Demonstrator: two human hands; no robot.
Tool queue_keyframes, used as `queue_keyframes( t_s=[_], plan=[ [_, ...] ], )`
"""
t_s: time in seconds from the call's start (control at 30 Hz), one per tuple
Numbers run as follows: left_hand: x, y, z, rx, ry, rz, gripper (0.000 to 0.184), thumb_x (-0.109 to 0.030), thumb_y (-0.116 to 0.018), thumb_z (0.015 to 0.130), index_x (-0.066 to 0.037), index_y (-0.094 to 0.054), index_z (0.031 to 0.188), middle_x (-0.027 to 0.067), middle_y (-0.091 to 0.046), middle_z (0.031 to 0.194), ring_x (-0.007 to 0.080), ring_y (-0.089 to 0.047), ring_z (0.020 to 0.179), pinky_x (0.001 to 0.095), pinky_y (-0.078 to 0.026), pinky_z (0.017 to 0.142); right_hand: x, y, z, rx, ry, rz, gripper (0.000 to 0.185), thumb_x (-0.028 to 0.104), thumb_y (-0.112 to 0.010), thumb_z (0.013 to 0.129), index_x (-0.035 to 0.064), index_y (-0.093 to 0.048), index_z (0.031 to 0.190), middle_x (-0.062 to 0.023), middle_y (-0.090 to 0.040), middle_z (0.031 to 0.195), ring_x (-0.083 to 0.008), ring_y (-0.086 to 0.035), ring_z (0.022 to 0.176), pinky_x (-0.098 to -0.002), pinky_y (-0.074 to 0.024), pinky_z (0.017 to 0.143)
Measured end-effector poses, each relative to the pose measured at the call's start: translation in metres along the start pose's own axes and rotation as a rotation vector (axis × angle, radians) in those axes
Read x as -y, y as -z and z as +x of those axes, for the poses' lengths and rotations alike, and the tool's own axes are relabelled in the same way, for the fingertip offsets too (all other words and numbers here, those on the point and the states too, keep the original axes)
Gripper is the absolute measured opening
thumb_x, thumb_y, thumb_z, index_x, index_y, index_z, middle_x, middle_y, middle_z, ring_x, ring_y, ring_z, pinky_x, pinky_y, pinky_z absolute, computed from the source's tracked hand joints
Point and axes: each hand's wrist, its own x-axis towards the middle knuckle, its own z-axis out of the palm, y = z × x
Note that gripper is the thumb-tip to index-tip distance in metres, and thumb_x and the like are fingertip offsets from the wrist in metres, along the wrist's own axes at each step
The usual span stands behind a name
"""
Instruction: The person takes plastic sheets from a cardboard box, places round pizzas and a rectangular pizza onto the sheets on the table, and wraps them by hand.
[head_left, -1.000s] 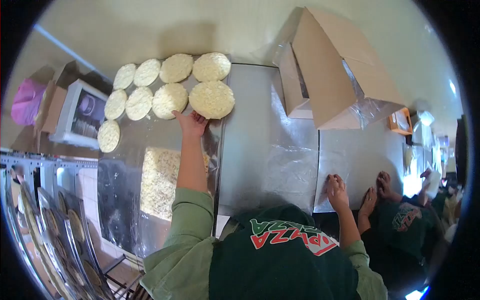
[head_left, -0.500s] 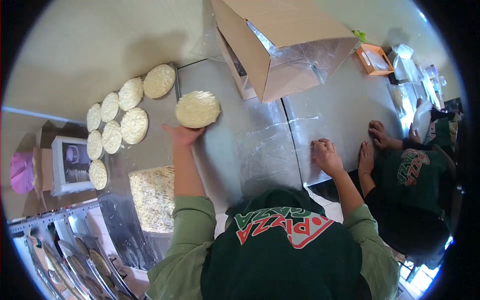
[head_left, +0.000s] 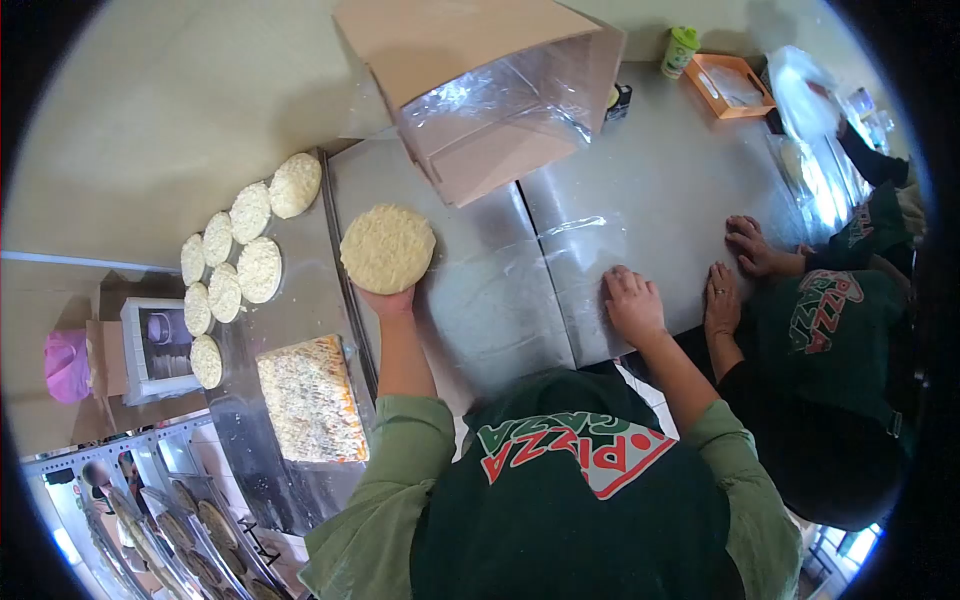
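My left hand [head_left: 392, 302] holds a small round cheese-topped pizza [head_left: 388, 248] from beneath at its near edge, above the steel table [head_left: 470, 335]. Its pale face is turned up toward me, and most of my fingers are hidden under it. My right hand [head_left: 634, 303] rests on the tabletop with nothing visible in it, fingers loosely extended. Thin clear plastic film [head_left: 580, 225] lies just beyond that hand. To the left, several similar round pizzas [head_left: 259, 270] sit in two rows along the wall.
An open cardboard box [head_left: 500, 165] lined with plastic stands ahead. A rectangular block of shredded topping [head_left: 312, 402] lies left. Beyond are a green cup [head_left: 680, 52] and orange tray [head_left: 730, 86]. A co-worker's hands [head_left: 722, 302] rest at right; another person is farther right.
The view has shifted, so the box appears farther left. The pizza in my left hand, blurred before, is now steady with its round face fully visible. My right hand stays on the table.
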Motion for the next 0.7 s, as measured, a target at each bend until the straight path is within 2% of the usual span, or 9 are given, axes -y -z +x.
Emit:
queue_keyframes(
  t_s=[0.1, 0.13, 0.23, 0.3, 0.4, 0.5, 0.53, 0.63, 0.7],
  plan=[
    [0.005, -0.021, -0.037, 0.013, 0.126, -0.118, 0.073, -0.061, -0.035, 0.082, -0.011, -0.031, 0.135, 0.0127, -0.034, 0.137, 0.0346, -0.034, 0.124, 0.0557, -0.030, 0.099, -0.005, -0.011, -0.003, -0.114, 0.011, 0.032, 0.043, 0.019, -0.058, 0.073, 0.0112, -0.049, 0.115, -0.0059, -0.048, 0.116, -0.0217, -0.049, 0.103, -0.0383, -0.0387, 0.083],
    [0.012, -0.031, -0.055, 0.033, 0.169, -0.016, 0.079, -0.066, -0.032, 0.080, -0.011, -0.029, 0.135, 0.0125, -0.034, 0.137, 0.0338, -0.034, 0.124, 0.0536, -0.029, 0.100, -0.007, -0.011, -0.004, -0.089, -0.002, 0.060, 0.044, 0.019, -0.058, 0.074, 0.0117, -0.048, 0.116, -0.0059, -0.048, 0.118, -0.0219, -0.048, 0.105, -0.0384, -0.0381, 0.084],
    [0.050, -0.055, -0.085, -0.088, 0.367, 0.074, 0.077, -0.067, -0.026, 0.082, -0.011, -0.031, 0.135, 0.0120, -0.033, 0.138, 0.0344, -0.034, 0.124, 0.0524, -0.025, 0.103, -0.011, -0.013, -0.005, -0.050, -0.019, 0.127, 0.043, 0.020, -0.057, 0.076, 0.0127, -0.047, 0.118, -0.0057, -0.046, 0.121, -0.0221, -0.046, 0.109, -0.0385, -0.0368, 0.087],
    [0.083, -0.071, -0.097, -0.214, 0.507, 0.068, 0.085, -0.073, -0.021, 0.079, -0.010, -0.031, 0.135, 0.0132, -0.034, 0.137, 0.0353, -0.034, 0.123, 0.0502, -0.025, 0.103, -0.015, -0.018, -0.004, -0.073, -0.018, 0.139, 0.041, 0.018, -0.056, 0.077, 0.0127, -0.048, 0.117, -0.0052, -0.046, 0.121, -0.0218, -0.047, 0.108, -0.0385, -0.0366, 0.087],
    [0.124, -0.072, -0.094, -0.287, 0.722, 0.050, 0.094, -0.080, -0.020, 0.072, -0.010, -0.034, 0.133, 0.0146, -0.038, 0.134, 0.0345, -0.036, 0.123, 0.0503, -0.027, 0.102, -0.018, -0.020, -0.005, -0.070, -0.009, 0.148, 0.039, 0.017, -0.055, 0.078, 0.0125, -0.049, 0.117, -0.0044, -0.047, 0.121, -0.0212, -0.047, 0.108, -0.0387, -0.0366, 0.087],
    [0.143, -0.077, -0.097, -0.230, 0.770, 0.044, 0.090, -0.076, -0.017, 0.076, -0.010, -0.032, 0.135, 0.0150, -0.035, 0.136, 0.0348, -0.035, 0.123, 0.0498, -0.025, 0.103, -0.019, -0.015, -0.007, -0.138, 0.026, 0.151, 0.033, 0.014, -0.048, 0.080, 0.0098, -0.053, 0.112, -0.0062, -0.049, 0.118, -0.0217, -0.050, 0.104, -0.0381, -0.0383, 0.083],
    [0.145, -0.074, -0.097, -0.236, 0.775, 0.133, 0.095, -0.079, -0.016, 0.073, -0.007, -0.034, 0.133, 0.0158, -0.038, 0.134, 0.0330, -0.036, 0.123, 0.0489, -0.027, 0.102, -0.019, -0.016, -0.006, -0.146, 0.022, 0.149, 0.032, 0.014, -0.047, 0.080, 0.0096, -0.053, 0.111, -0.0065, -0.050, 0.117, -0.0219, -0.050, 0.104, -0.0382, -0.0383, 0.083],
    [0.135, -0.060, -0.103, -0.133, 0.708, 0.531, 0.086, -0.072, -0.019, 0.080, -0.006, -0.038, 0.129, 0.0156, -0.044, 0.128, 0.0317, -0.042, 0.118, 0.0445, -0.033, 0.099, -0.020, -0.022, -0.007, -0.177, 0.012, 0.151, 0.030, 0.014, -0.046, 0.081, 0.0090, -0.054, 0.109, -0.0069, -0.051, 0.115, -0.0224, -0.051, 0.102, -0.0386, -0.0383, 0.083],
    [0.117, -0.058, -0.109, -0.161, 0.767, 0.758, 0.074, -0.063, -0.026, 0.085, -0.003, -0.042, 0.126, 0.0153, -0.050, 0.122, 0.0300, -0.047, 0.112, 0.0412, -0.037, 0.095, -0.018, -0.023, -0.006, -0.213, 0.003, 0.156, 0.030, 0.015, -0.046, 0.081, 0.0086, -0.055, 0.108, -0.0069, -0.052, 0.113, -0.0227, -0.051, 0.101, -0.0392, -0.0381, 0.084]
  ],
)
